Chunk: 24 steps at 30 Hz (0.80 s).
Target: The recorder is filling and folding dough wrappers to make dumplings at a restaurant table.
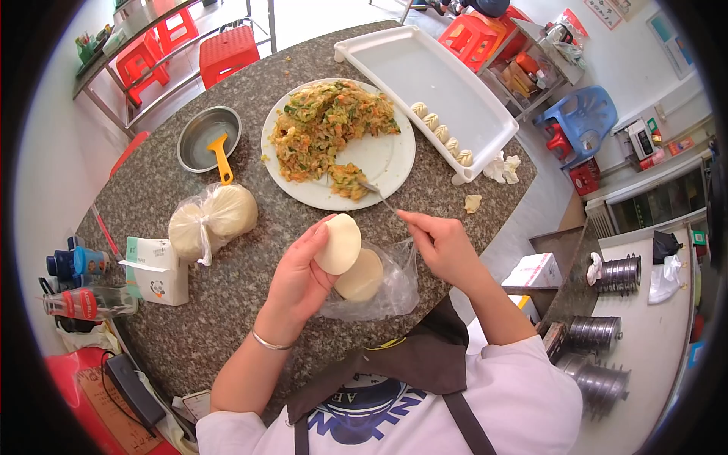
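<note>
My left hand [304, 272] holds a round dough wrapper [338, 244] at its edge. A stack of wrappers [362, 277] lies just below it on a clear plastic bag [392, 293]. In my right hand [441, 244] is the handle of a metal utensil [382, 196], its tip in a small heap of filling [347, 182]. That heap and a larger mound of chopped vegetable filling [318, 125] are on a white oval plate [392, 165]. Right of the plate, several pleated dumplings [441, 133] stand in a row along the near edge of a white plastic tray [455, 85].
A metal bowl [196, 136] with a yellow-handled scraper or brush [223, 162], bagged dough [227, 213], a tissue pack [162, 273] and a glass bottle [94, 302] are to the left. A dough scrap [472, 203] and crumpled tissue [503, 168] lie near the tray.
</note>
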Available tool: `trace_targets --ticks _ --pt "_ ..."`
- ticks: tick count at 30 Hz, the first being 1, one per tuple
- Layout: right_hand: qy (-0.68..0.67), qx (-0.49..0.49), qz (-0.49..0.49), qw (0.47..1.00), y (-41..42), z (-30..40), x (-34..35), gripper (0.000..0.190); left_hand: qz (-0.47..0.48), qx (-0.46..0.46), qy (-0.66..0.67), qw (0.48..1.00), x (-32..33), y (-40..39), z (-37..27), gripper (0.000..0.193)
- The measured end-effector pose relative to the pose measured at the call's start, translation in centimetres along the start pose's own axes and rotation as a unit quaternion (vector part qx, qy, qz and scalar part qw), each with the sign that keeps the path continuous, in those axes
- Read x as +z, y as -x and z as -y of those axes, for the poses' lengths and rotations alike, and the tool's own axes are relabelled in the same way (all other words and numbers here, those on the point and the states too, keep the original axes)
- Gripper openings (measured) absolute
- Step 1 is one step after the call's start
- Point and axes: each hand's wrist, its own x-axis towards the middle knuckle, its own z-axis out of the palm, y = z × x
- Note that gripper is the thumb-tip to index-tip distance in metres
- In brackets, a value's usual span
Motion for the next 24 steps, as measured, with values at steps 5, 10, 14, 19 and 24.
trace_targets --ticks 5,10,14,19,24 --pt "-0.043 -0.085 -0.022 0.995 -0.6 -0.4 1.0 0.028 -0.032 -0.03 -0.03 0.999 -0.4 -0.3 0.8 0.033" --pt "-0.056 -0.048 0.019 0.997 -1.5 0.2 0.3 0.027 -0.029 -0.027 0.001 0.999 0.0 -0.3 0.3 0.037" --pt "-0.06 -0.062 0.019 0.996 -1.7 -0.1 0.6 0.027 0.01 0.019 0.06 0.998 -0.2 -0.7 0.0 0.049" --pt "-0.061 -0.081 0.014 0.995 0.2 0.3 2.0 0.028 0.06 0.015 0.111 0.992 0.1 -0.6 -0.4 0.051" --pt "-0.037 -0.124 0.033 0.991 0.9 0.9 1.1 0.03 0.062 0.054 0.095 0.992 -0.2 -0.7 -0.4 0.056"
